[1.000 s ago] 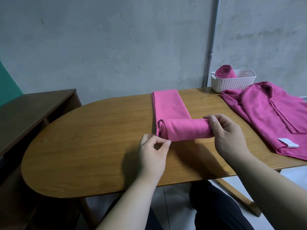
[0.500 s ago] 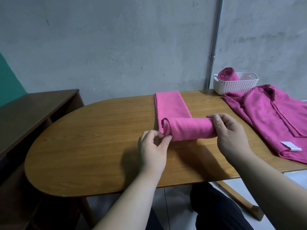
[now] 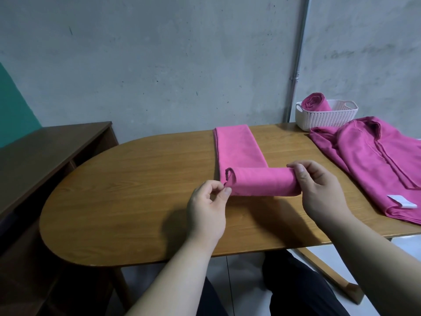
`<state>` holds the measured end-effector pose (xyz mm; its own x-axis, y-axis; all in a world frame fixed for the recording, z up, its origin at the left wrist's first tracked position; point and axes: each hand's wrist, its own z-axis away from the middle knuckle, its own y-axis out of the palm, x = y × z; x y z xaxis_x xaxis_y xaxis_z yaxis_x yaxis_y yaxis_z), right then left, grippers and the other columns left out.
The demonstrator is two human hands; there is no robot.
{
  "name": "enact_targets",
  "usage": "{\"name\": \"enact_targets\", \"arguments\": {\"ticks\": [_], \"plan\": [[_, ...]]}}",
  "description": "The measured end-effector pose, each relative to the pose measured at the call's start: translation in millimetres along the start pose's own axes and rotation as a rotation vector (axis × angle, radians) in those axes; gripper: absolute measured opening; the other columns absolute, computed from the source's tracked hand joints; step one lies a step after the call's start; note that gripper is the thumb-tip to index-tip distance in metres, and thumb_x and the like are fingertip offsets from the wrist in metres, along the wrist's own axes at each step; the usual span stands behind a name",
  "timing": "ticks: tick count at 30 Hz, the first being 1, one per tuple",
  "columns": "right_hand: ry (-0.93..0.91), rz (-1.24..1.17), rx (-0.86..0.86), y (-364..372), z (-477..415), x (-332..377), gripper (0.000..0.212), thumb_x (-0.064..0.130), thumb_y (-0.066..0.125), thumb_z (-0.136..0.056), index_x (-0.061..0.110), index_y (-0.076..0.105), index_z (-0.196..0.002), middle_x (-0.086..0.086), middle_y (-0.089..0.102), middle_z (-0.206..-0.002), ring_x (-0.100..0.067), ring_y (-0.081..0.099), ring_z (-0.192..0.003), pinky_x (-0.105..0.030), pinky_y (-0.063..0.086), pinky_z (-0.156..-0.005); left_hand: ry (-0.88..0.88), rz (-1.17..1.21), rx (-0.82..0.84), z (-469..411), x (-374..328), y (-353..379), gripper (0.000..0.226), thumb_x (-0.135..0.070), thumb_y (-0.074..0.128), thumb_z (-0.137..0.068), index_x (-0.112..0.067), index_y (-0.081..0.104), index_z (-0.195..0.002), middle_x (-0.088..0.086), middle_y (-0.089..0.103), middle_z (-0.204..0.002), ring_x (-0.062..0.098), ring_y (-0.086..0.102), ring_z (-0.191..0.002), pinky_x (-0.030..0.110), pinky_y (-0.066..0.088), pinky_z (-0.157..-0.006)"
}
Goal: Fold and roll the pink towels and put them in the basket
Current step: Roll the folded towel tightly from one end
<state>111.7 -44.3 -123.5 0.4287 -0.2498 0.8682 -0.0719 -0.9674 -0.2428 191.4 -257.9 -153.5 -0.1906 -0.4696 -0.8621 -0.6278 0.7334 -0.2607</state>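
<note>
pinching l end of the half-rolled pink towel [image 3: 262,181] w/ left hand [image 3: 208,208], right hand [image 3: 323,190] clamped on r end; flat rest lies on table [image 3: 136,190].

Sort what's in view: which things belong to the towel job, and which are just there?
Job: half-rolled towel, left hand, right hand, basket, rolled towel in it, unfolded towels.
Just there: table, side cabinet, wall pipe.

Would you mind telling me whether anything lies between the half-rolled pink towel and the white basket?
Nothing blocks it: bare wooden tabletop separates the half-rolled pink towel from the white plastic basket. The unfolded pink towels lie right of that line.
</note>
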Motion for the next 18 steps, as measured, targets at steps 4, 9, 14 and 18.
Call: {"name": "enact_targets", "arguments": {"ticks": [4, 9, 14, 18], "plan": [[-0.033, 0.038, 0.042, 2, 5, 5, 0.023, 0.018, 0.052, -0.103, 0.032, 0.067, -0.092, 0.016, 0.069, -0.093, 0.010, 0.059, -0.086, -0.008, 0.041, -0.070, 0.053, -0.081, 0.053, 11, 8, -10, 0.016, -0.021, 0.070, -0.090, -0.021, 0.061, -0.077, -0.011, 0.059, -0.083, 0.009, 0.056, -0.084, 0.021, 0.040, -0.069], [-0.051, 0.065, 0.086, 7, 22, -2, 0.028, 0.017, 0.052, -0.103, 0.037, 0.065, -0.091, 0.020, 0.069, -0.090, 0.005, 0.061, -0.086, -0.012, 0.044, -0.072, 0.090, -0.046, 0.104, 17, 2, -17, 0.029, -0.051, 0.062, -0.081, -0.023, 0.063, -0.077, -0.017, 0.061, -0.088, 0.011, 0.057, -0.091, 0.024, 0.044, -0.078], [-0.048, 0.078, 0.054, 8, 39, -6, 0.028, 0.014, 0.055, -0.102, 0.039, 0.065, -0.092, 0.023, 0.070, -0.089, 0.010, 0.061, -0.086, -0.006, 0.043, -0.071, -0.138, -0.006, 0.068, 24, 7, -17, 0.028, -0.042, 0.080, -0.080, -0.025, 0.065, -0.063, -0.004, 0.065, -0.073, 0.013, 0.057, -0.074, 0.026, 0.038, -0.067], [-0.048, 0.068, 0.004, 12, 46, -5, 0.028, 0.014, 0.056, -0.101, 0.039, 0.066, -0.093, 0.031, 0.068, -0.093, 0.011, 0.061, -0.088, -0.005, 0.042, -0.073, -0.192, -0.025, 0.044, 28, 5, -21, 0.032, -0.040, 0.080, -0.081, -0.023, 0.063, -0.060, 0.002, 0.064, -0.077, 0.011, 0.056, -0.072, 0.024, 0.037, -0.066]]}}
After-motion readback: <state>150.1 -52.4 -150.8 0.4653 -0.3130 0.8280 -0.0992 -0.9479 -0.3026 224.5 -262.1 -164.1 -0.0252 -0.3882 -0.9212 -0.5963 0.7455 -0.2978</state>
